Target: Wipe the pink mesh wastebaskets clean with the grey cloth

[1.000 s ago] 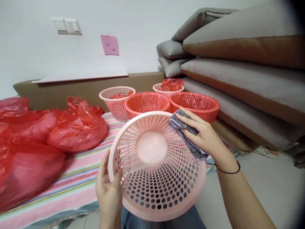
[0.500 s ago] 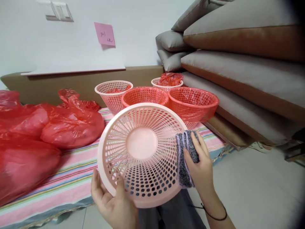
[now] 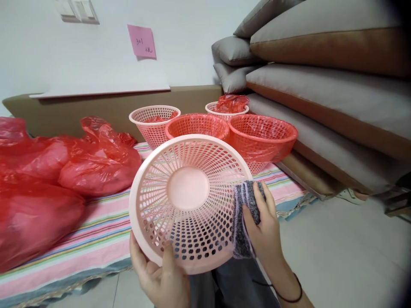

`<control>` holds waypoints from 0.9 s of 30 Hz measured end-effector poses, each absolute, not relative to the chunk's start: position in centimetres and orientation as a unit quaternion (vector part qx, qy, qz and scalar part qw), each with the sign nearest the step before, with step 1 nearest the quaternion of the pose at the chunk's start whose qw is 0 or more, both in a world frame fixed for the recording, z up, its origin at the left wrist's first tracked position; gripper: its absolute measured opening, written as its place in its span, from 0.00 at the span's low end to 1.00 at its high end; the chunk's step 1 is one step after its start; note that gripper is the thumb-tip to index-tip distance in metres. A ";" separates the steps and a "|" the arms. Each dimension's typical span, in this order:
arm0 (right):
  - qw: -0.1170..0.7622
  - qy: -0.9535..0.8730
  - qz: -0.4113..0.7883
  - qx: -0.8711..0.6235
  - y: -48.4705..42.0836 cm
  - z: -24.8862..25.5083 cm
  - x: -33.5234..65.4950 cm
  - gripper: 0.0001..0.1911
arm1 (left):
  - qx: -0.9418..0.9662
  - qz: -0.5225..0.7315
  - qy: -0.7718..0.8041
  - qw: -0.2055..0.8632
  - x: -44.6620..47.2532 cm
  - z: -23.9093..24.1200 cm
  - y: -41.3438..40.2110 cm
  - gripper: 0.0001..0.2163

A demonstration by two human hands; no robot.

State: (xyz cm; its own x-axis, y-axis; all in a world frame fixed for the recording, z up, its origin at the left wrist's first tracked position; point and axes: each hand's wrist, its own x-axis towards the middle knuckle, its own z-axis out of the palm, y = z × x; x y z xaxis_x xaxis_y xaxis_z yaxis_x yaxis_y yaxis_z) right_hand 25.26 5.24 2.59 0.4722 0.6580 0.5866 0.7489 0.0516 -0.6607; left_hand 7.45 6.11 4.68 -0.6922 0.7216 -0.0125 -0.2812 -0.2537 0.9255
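A pale pink plastic basket (image 3: 188, 188) with a perforated wall is tilted so that its inside faces me. My left hand (image 3: 163, 271) grips its lower left rim, thumb on the inner side and fingers behind. In my right hand (image 3: 265, 226) is a folded grey cloth (image 3: 245, 220) with lilac stripes and edging. The cloth lies over the basket's right rim and touches the wall there. Part of the rim is hidden under the cloth.
Behind stand red bag-lined baskets (image 3: 263, 132) and pink baskets (image 3: 152, 128) on a striped sheet (image 3: 105, 229). Filled red plastic bags (image 3: 99, 167) lie left. Grey-brown cushions (image 3: 321, 85) are stacked at right. A pink note (image 3: 141, 41) hangs on the wall.
My right hand and the cloth have slid slightly down and left along the basket's right rim. My left hand has shifted a little right along the lower rim.
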 end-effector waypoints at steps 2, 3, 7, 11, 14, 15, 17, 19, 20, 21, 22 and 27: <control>0.501 -0.544 -0.044 -0.672 6.0 3.2 26.8 0.31 | 0.234 0.747 0.522 0.337 6.7 4.4 6.3 0.38; 0.494 -0.563 -0.044 -0.661 6.4 3.5 27.5 0.31 | 0.245 0.740 0.525 0.342 6.3 4.3 6.4 0.38; 0.464 -0.634 -0.071 -0.615 7.5 4.7 30.0 0.33 | 0.321 0.710 0.516 0.355 4.0 4.2 6.9 0.36; 0.434 -0.681 -0.116 -0.578 8.2 5.6 31.4 0.37 | 0.429 0.656 0.503 0.364 1.1 4.8 7.8 0.33; 0.411 -0.717 -0.134 -0.547 8.7 6.0 31.9 0.40 | 0.513 0.598 0.498 0.362 -1.2 6.2 9.0 0.31; 0.403 -0.728 -0.140 -0.536 8.9 6.1 32.0 0.40 | 0.544 0.578 0.493 0.357 -1.9 6.9 9.5 0.31; 0.388 -0.749 -0.156 -0.513 9.2 6.4 31.9 0.41 | 0.609 0.538 0.477 0.334 -3.0 8.6 10.8 0.30; 0.371 -0.766 -0.171 -0.496 9.6 6.7 31.6 0.42 | 0.669 0.497 0.460 0.308 -3.8 10.4 12.1 0.29; 0.363 -0.773 -0.178 -0.490 9.8 7.0 31.4 0.42 | 0.695 0.474 0.451 0.299 -4.0 11.4 12.8 0.29; 0.355 -0.778 -0.184 -0.485 10.0 7.2 31.2 0.42 | 0.717 0.451 0.443 0.295 -4.2 12.4 13.5 0.29; 0.349 -0.782 -0.190 -0.480 10.2 7.5 31.0 0.41 | 0.737 0.428 0.432 0.295 -4.2 13.3 14.2 0.29; 0.336 -0.797 -0.221 -0.450 11.7 9.3 30.4 0.37 | 0.817 0.328 0.357 0.312 -2.9 16.9 17.5 0.29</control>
